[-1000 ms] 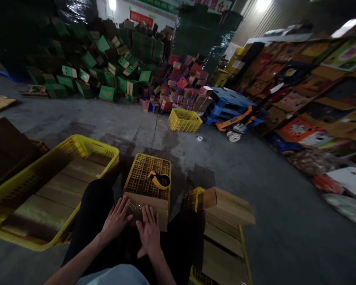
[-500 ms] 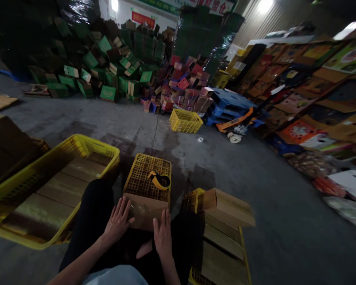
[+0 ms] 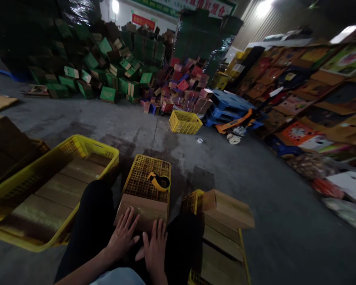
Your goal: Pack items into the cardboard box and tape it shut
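Observation:
A brown cardboard box (image 3: 146,206) with shiny tape across it rests on the near end of a yellow plastic crate (image 3: 136,171) between my knees. My left hand (image 3: 125,229) lies over the near left part of the box, fingers stretched out. My right hand (image 3: 156,241) is at the near edge toward the right, its fingers extended and thumb apart. Neither hand is wrapped round anything. Beyond the box, a yellow tape dispenser (image 3: 158,182) lies on the crate's lattice surface.
To my left, a long yellow crate (image 3: 47,243) holds several cardboard boxes. Another crate (image 3: 192,201) at my right has boxes in it, one box (image 3: 228,208) tilted on top. Farther off are a yellow crate (image 3: 185,122), an orange pallet jack (image 3: 234,122) and blue pallets (image 3: 225,101).
Both hands have slid nearer to me and closer together, from the box's ends to its near side. The box has shifted slightly left and looks turned a little.

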Tool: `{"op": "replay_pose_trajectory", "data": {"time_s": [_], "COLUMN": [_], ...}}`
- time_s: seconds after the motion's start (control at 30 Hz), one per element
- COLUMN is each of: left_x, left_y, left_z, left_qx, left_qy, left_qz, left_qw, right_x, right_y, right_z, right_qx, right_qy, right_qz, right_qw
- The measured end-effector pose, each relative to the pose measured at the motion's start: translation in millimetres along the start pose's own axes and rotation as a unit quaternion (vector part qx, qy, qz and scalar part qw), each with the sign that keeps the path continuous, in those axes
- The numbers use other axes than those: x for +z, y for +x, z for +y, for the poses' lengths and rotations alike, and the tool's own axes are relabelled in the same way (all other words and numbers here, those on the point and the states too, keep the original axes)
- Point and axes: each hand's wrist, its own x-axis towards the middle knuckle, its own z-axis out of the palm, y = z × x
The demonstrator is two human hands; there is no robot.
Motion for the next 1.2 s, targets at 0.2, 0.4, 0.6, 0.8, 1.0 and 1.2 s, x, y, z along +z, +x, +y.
{"op": "replay_pose_trajectory", "data": {"time_s": [0.2, 0.4, 0.6, 0.8, 1.0, 1.2], "left_x": [-2.6, -6.4, -3.5, -2.4, 11.6, 26.6], "left_y": [2.6, 3.5, 7.0, 12.4, 16.9, 22.0], "left_z": [11.1, -3.3, -22.8, -46.6, -52.8, -49.5], "left_qx": [0.047, 0.065, 0.011, -0.098, -0.171, -0.264], "left_qy": [0.017, 0.005, -0.005, -0.035, -0.185, -0.264], "left_qz": [-0.014, -0.011, -0.020, -0.024, -0.030, -0.063], "left_qw": [0.999, 0.998, 1.000, 0.994, 0.967, 0.926], "right_x": [-1.0, -4.9, -15.0, -29.0, -30.1, -26.3], "right_y": [9.7, 20.7, 32.5, 44.0, 52.0, 61.0], "right_z": [-21.9, -50.2, -50.1, -8.5, 20.2, 33.4], "right_qx": [-0.053, -0.103, -0.114, -0.024, 0.101, 0.187], "right_qy": [0.013, 0.040, 0.043, 0.036, 0.172, 0.275], "right_qz": [0.003, -0.010, -0.032, -0.011, 0.010, 0.011], "right_qw": [0.999, 0.994, 0.992, 0.999, 0.980, 0.943]}}
